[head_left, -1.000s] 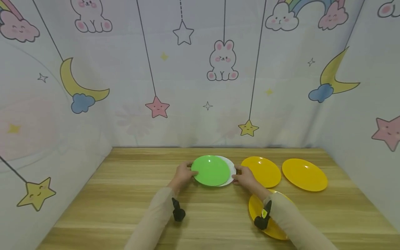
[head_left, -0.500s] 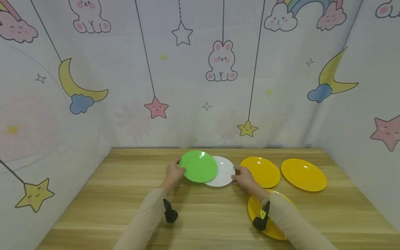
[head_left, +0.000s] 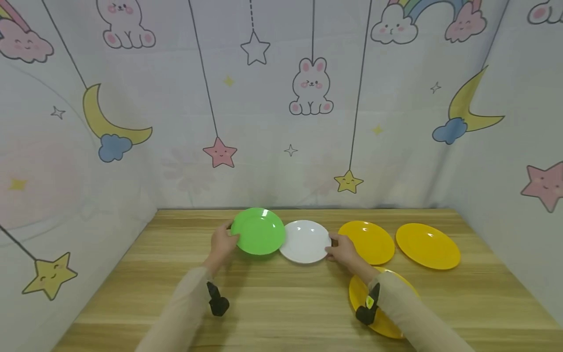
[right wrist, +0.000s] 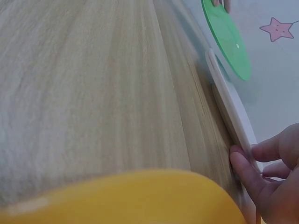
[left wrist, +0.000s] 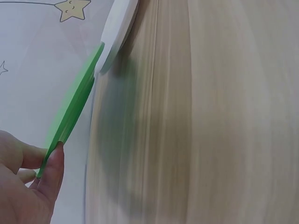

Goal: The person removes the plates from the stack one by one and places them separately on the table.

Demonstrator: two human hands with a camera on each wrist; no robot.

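A: Hand pose?
B: Both out front, forearms converging forward. Left hand [head_left: 223, 243] on the left rim of the green plate [head_left: 258, 231], right hand [head_left: 343, 249] on the right rim of the white plate [head_left: 305, 241].
A: Green's orientation?
B: Raised off the surface [head_left: 281, 300], tilted, eating side toward the head cam. Edge-on in left wrist view, slanting up and right from the fingers [left wrist: 55, 168] (round, so that's a diameter).
A: Fingers?
B: Left clamped on green's rim, plate extending right of them. Right pinching white's rim, plate to their left. White resting or lifted: can't tell.
A: Nearby?
B: Green's right edge by white's left. Yellow plate [head_left: 373, 242] just past right hand, another [head_left: 361, 292] under the right forearm.
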